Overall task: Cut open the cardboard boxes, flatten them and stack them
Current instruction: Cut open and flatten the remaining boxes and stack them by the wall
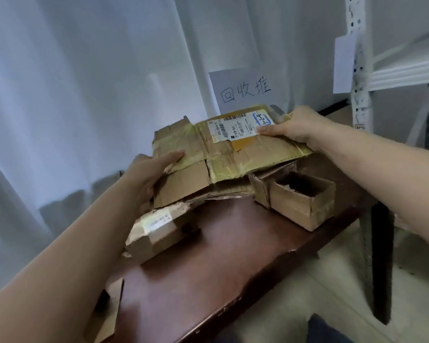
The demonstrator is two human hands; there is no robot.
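So the reddish-brown surface (216, 276) had one flattened taped box (223, 154) held just above it, left hand (149, 177) and right hand (295, 128) each gripping an end, plus two small boxes, one open (300, 201) and one closed (156, 233), both partly hidden underneath.

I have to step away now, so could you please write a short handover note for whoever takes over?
Left hand and right hand each grip an edge of the flattened box, held over the pile at the back of the table.
Done: this box is cut open and flat.
Left: set it on the pile; the open small box and the labelled small box are not yet flattened.
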